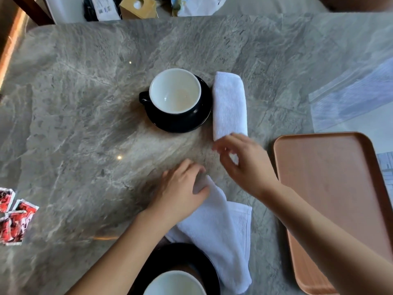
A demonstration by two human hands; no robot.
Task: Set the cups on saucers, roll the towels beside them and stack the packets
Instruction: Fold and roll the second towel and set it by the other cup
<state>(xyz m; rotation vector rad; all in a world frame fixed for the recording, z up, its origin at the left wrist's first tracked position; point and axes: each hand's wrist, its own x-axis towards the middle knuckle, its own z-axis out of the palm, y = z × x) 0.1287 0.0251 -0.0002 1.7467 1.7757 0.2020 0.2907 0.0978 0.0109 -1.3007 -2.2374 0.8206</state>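
A black cup with a white inside stands on a black saucer at the table's middle. A rolled white towel lies right beside it. A second cup sits on its saucer at the near edge, partly cut off. A loosely rolled second towel lies to its right. My left hand presses on that towel's far end, thumb over the cloth. My right hand hovers just below the first towel's near end, fingers apart, blurred. Red and white packets lie scattered at the left edge.
A bare peach-coloured tray lies at the right. A clear plastic bag rests behind it. Beyond the marble table's far edge are boxes and bags.
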